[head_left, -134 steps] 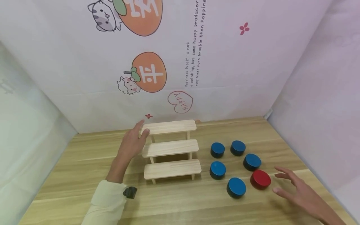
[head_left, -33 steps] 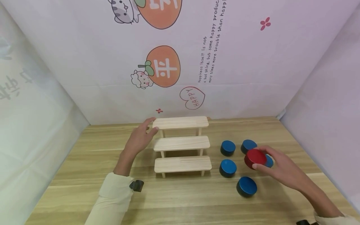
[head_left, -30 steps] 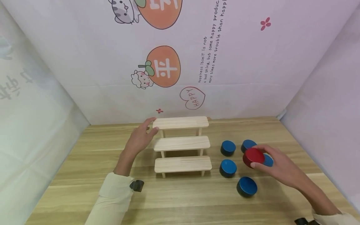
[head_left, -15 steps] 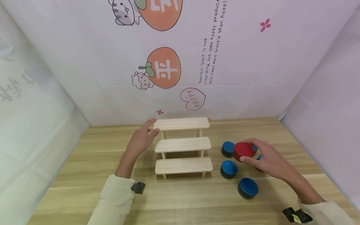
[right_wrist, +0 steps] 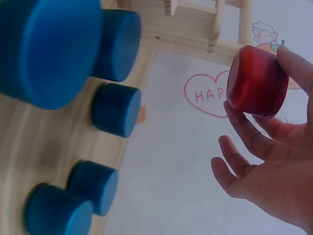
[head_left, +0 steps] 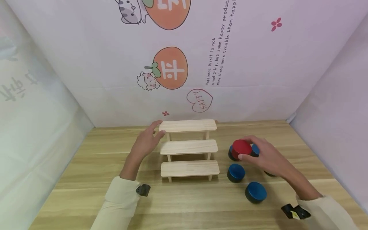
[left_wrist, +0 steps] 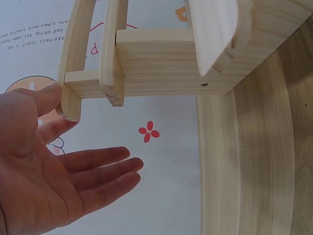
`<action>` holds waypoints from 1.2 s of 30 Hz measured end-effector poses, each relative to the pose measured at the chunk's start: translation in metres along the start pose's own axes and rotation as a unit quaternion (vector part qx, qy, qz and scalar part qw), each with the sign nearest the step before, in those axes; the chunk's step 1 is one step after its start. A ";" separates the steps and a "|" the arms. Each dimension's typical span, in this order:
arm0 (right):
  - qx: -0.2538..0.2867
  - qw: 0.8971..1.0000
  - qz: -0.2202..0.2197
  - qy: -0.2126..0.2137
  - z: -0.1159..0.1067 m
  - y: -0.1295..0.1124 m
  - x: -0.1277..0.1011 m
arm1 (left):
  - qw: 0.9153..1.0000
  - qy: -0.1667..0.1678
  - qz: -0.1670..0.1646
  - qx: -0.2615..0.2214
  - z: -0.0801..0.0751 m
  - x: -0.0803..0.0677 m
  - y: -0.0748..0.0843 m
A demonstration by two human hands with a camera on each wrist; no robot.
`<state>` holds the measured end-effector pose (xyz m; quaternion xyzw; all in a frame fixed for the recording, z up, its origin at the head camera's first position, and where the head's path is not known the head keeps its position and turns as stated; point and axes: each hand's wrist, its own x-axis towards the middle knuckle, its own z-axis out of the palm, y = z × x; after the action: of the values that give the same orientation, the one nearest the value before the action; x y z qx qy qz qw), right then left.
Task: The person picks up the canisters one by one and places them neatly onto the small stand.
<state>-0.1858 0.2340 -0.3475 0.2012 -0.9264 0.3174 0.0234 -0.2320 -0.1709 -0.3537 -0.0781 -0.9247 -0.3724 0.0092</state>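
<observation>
A pale wooden three-step display stand (head_left: 188,147) is at the middle back of the table. My left hand (head_left: 146,142) pinches the left end of its top board between thumb and index finger; in the left wrist view the other fingers (left_wrist: 105,178) stretch out free beside it. My right hand (head_left: 268,156) grips a round red tin (head_left: 241,148) by its sides with thumb and fingers, raised above the table in the right wrist view. In the head view the red tin overlaps a blue tin (head_left: 231,154) behind it.
Several round blue tins stand to the right of the stand, among them a near one (head_left: 256,192) and one close to the lowest step (head_left: 236,172). My right hand partly covers others. A printed white cloth (head_left: 244,64) hangs behind the wooden table (head_left: 184,204).
Earlier the red tin stood on the table beside my open right hand. The hand has taken hold of it, lifted it and moved left toward the stand. My left hand stays at the top board.
</observation>
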 end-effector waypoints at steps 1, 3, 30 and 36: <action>0.000 1.000 -0.003 -0.001 0.000 -0.002 0.003 | 1.000 0.000 0.000 0.001 0.000 0.000 0.000; 0.002 1.000 -0.007 -0.004 0.001 -0.006 0.007 | 1.000 -0.001 -0.002 0.003 -0.001 0.000 -0.001; 0.016 1.000 -0.006 -0.009 0.010 -0.033 0.043 | 1.000 0.009 0.011 0.012 0.000 0.002 -0.001; 0.014 1.000 -0.014 -0.005 0.014 -0.039 0.051 | 1.000 0.007 0.001 0.012 0.000 0.002 -0.002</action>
<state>-0.2165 0.1794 -0.3269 0.2162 -0.9189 0.3293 0.0202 -0.2346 -0.1723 -0.3547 -0.0762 -0.9291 -0.3616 0.0175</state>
